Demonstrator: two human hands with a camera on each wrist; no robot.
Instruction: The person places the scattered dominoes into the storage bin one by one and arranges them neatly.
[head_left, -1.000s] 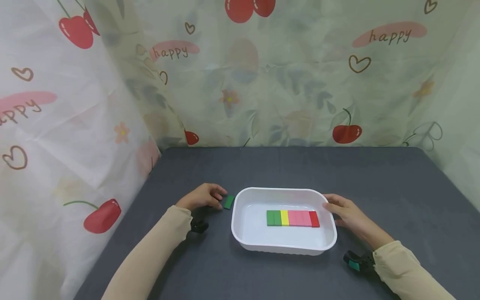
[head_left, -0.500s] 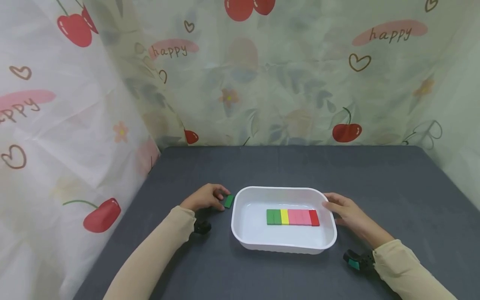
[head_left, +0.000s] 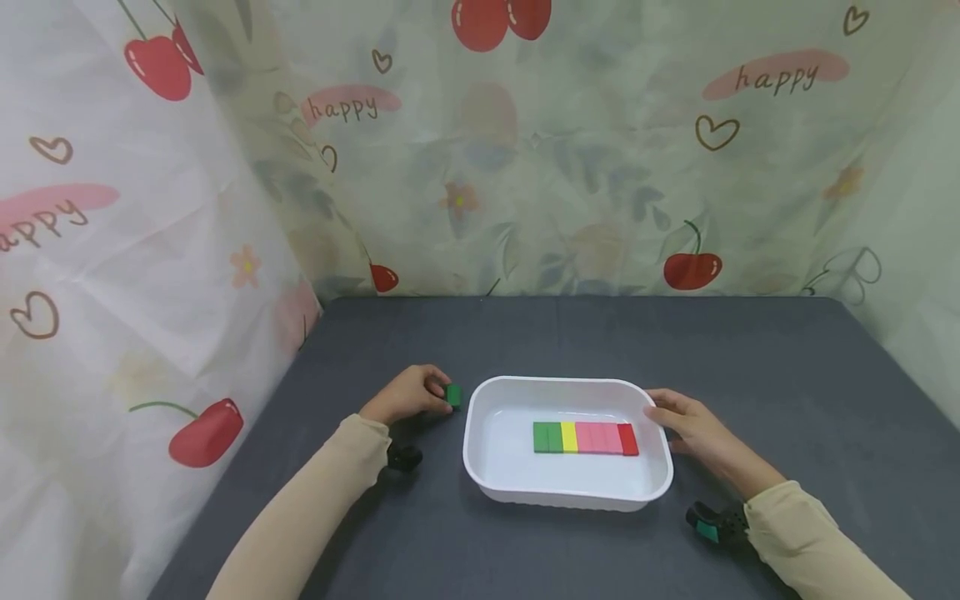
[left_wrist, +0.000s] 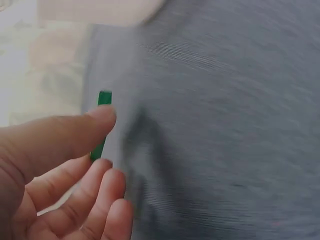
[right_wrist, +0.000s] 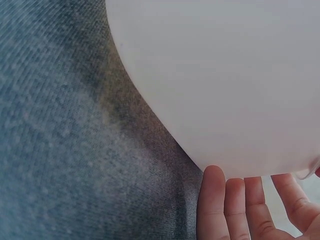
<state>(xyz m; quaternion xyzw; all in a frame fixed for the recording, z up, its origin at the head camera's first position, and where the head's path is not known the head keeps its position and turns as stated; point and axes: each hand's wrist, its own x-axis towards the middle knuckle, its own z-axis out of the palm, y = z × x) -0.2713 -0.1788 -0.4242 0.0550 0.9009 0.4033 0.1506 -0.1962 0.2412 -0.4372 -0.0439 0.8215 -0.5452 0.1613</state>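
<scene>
My left hand (head_left: 408, 395) pinches a small green tile (head_left: 454, 396) just left of the white plastic basin (head_left: 558, 383). In the left wrist view the green tile (left_wrist: 104, 97) stands edge-on between thumb and fingers, above the dark cloth. The right hand (head_left: 697, 431) grips the basin's right rim, thumb over the edge. From the right wrist, its fingers (right_wrist: 213, 200) show against the basin's outer wall (right_wrist: 215, 100). Inside the basin lies a row of flat tiles: green (head_left: 547, 437), yellow (head_left: 569, 437), pink (head_left: 597, 437) and red (head_left: 627, 440).
A dark grey cloth-covered table (head_left: 570, 333) lies beneath everything. Curtains printed with cherries (head_left: 375, 208) hang behind it and at both sides. A black device (head_left: 405, 457) is strapped at the left wrist, another (head_left: 716, 523) at the right.
The left hand has closed its fingers on the green tile, which lay on the table, and has tipped it up and slightly leftward. The right hand and basin stay put.
</scene>
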